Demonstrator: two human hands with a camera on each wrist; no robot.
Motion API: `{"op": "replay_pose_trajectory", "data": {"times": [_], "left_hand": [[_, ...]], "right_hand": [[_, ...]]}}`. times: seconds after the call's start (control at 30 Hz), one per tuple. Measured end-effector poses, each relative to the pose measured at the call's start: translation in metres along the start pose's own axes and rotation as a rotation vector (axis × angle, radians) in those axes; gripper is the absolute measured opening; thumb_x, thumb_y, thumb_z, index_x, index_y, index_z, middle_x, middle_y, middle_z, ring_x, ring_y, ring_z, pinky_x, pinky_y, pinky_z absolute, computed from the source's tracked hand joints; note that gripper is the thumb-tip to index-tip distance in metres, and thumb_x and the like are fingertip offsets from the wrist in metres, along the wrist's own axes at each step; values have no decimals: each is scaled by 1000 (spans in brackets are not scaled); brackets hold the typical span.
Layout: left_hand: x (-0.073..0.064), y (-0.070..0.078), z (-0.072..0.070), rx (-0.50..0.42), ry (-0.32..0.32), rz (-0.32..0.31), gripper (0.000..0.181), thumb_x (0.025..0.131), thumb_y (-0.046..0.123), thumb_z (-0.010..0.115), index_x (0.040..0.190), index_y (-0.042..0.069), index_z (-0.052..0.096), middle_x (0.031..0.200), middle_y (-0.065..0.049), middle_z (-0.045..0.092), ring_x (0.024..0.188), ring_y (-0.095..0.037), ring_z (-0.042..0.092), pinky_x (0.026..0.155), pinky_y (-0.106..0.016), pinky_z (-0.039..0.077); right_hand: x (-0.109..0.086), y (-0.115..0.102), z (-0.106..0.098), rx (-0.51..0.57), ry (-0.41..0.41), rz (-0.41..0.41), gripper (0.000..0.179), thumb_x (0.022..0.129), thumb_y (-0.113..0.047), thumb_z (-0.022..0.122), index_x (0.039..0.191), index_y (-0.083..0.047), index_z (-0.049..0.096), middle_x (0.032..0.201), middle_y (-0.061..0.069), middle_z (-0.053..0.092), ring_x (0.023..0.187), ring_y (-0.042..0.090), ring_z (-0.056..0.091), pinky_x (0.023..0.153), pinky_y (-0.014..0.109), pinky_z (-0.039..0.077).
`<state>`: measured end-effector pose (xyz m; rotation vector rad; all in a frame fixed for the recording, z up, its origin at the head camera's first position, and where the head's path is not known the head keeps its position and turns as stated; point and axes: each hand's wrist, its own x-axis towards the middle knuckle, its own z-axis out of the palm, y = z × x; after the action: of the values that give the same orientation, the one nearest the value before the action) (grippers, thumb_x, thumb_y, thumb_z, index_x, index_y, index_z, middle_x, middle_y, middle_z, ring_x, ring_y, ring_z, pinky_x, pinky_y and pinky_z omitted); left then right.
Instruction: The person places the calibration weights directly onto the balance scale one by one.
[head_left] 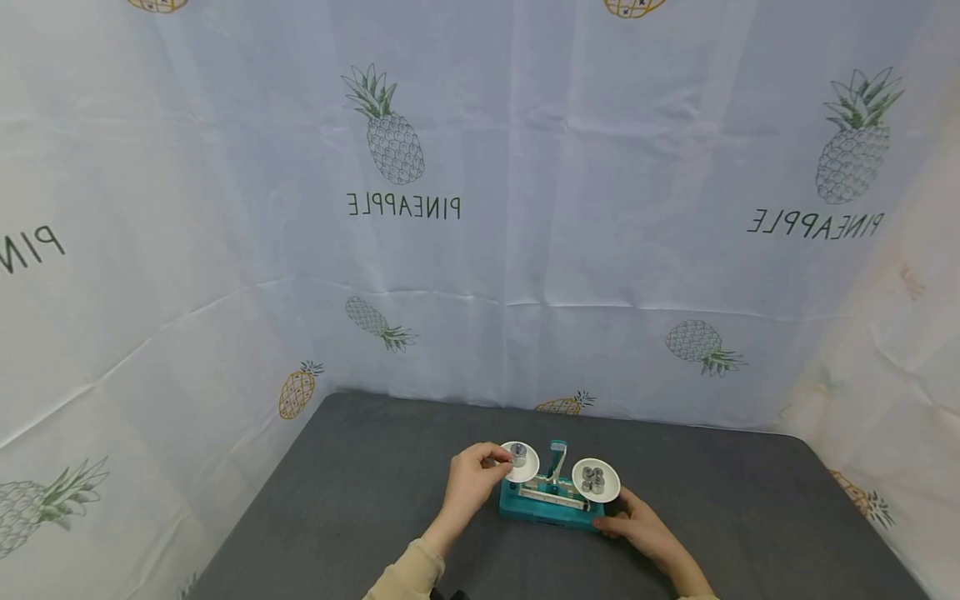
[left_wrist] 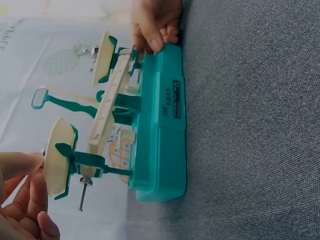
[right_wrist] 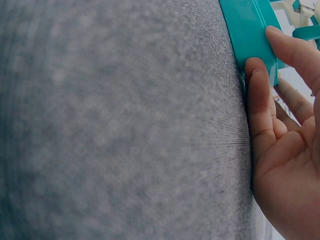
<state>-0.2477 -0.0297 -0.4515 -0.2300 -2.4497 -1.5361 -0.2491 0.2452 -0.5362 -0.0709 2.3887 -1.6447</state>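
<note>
A teal balance scale (head_left: 551, 512) with two cream pans stands on the dark table. My left hand (head_left: 470, 482) is at the left pan (head_left: 528, 473), its thumb and fingertip pinching a small metal nut (head_left: 518, 451) there; the fingertips partly cover it. Several metal nuts (head_left: 592, 480) lie together in the right pan (head_left: 611, 492). Low at the scale's right end, my right hand (head_left: 637, 525) grips the teal base (right_wrist: 250, 32), thumb on its upper edge. In the left wrist view the beam (left_wrist: 111, 95) slants, and the pointer (left_wrist: 67, 104) rises between the pans.
A grey cloth-like tabletop (head_left: 360, 500) spreads around the scale. Behind and beside it hangs a white curtain (head_left: 540, 250) printed with pineapples. An adjusting screw (left_wrist: 83, 196) juts from the beam's left end.
</note>
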Motion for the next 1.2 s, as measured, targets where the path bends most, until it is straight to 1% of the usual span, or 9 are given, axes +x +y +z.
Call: {"op": "replay_pose_trajectory", "data": {"times": [0.17,0.23,0.4,0.67,0.9,1.1,1.2], "left_hand": [[0,-2,3,23,4,14,5,70,11,68,74,13,68,75,-1,65,64,-6,52,57,-16,44],[1,-2,4,27,7,30,5,70,10,68,74,12,68,74,-1,65,65,-7,54,57,-17,44],[2,-2,5,54,-5,35,5,70,10,66,74,12,68,73,0,65,63,-5,52,56,-16,43],[2,-1,6,90,-8,17,5,69,8,66,73,11,68,71,0,64,54,-1,45,50,-16,39],[2,-1,7,97,-6,4,4,69,9,66,72,12,67,70,1,64,54,-1,45,50,-15,38],[1,-1,8,92,-11,-20,4,69,11,67,73,13,67,71,2,64,54,-1,45,50,-15,39],[1,-2,7,91,-8,-16,4,69,11,68,72,12,67,70,1,64,54,-2,45,50,-15,39]], "right_hand": [[1,1,0,-7,5,5,75,73,-21,68,131,4,27,88,9,53,63,14,54,60,28,48],[2,2,0,-9,7,10,74,73,-20,68,130,4,28,87,8,53,63,14,53,61,28,48],[4,4,0,-11,8,12,76,74,-20,68,132,4,26,88,8,53,64,15,54,61,29,49],[1,0,-1,-7,-11,8,80,73,-23,69,133,3,23,85,6,53,64,14,55,61,29,49],[0,-1,0,-15,0,15,83,71,-24,70,133,3,23,85,7,53,63,14,54,61,29,48],[0,-1,0,-27,13,22,82,71,-23,70,134,2,23,88,8,54,64,16,55,61,29,48],[-1,-1,0,-26,12,19,82,71,-24,70,133,2,24,87,8,54,65,16,55,61,29,48]]}}
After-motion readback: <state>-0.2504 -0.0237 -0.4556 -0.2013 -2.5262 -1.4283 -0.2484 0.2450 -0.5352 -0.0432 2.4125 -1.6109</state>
